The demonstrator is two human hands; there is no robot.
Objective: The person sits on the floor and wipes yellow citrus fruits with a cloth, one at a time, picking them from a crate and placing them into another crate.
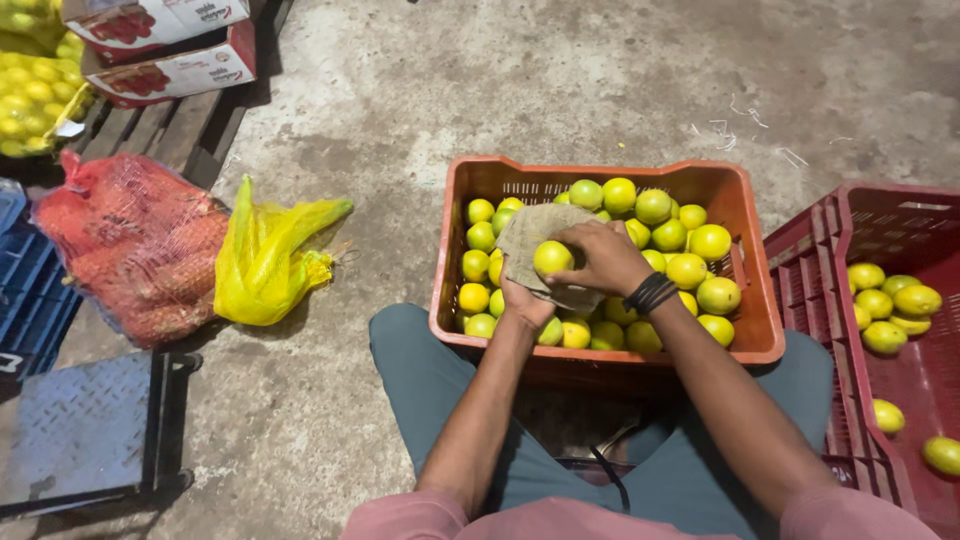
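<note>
Lime (552, 257) sits above the orange crate (745, 345), my right hand (600, 258) gripping it, left hand (525, 300) cupping the cloth (525, 235) beneath.

**Pink sleeves, grey-green trousers, black wristbands**

The person wears a pink top with short sleeves (420, 515) that end above the elbows, leaving both forearms bare. The trousers (430, 385) are a dull grey-green. Several thin black bands (651, 293) circle the right wrist. The hands are bare, with no gloves or rings showing.
</note>
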